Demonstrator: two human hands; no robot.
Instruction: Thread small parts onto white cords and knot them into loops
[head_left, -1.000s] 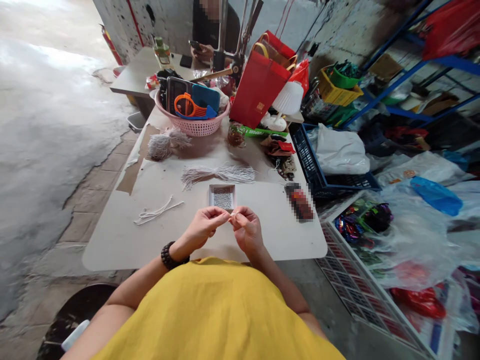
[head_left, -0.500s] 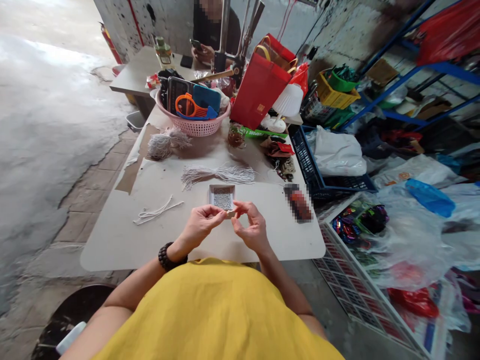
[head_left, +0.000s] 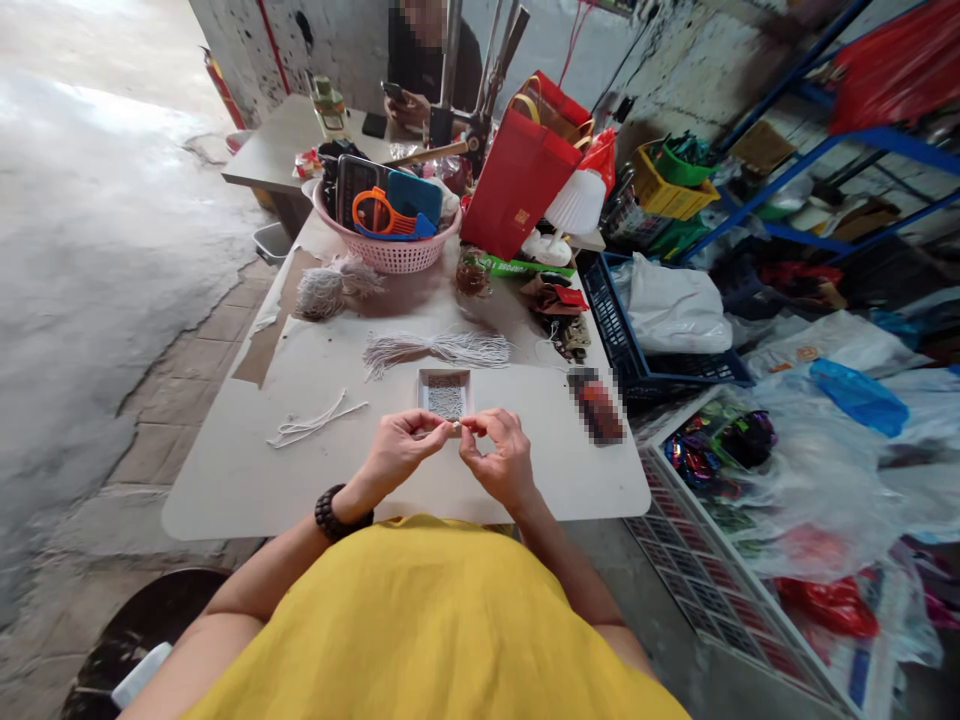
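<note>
Fingertip to fingertip, my left hand and my right hand meet over the near edge of a small white box. Each is pinched, thumb against index finger. A tiny pale piece shows between the fingertips, too small to name. Inside the box lie many small silvery-grey pieces. Behind it stretches a bundle of white cords. A few loose white cords lie to the left of my left hand.
Farther back are a tangled cord bundle, a pink basket with tools, a red paper bag and a white lamp. A blurred-out object lies at right. Crates and plastic bags flank the table. A person holds a phone opposite.
My right hand has moved slightly left, its thumb and index finger closing in against the fingertips of my left hand. The left hand has hardly moved.
</note>
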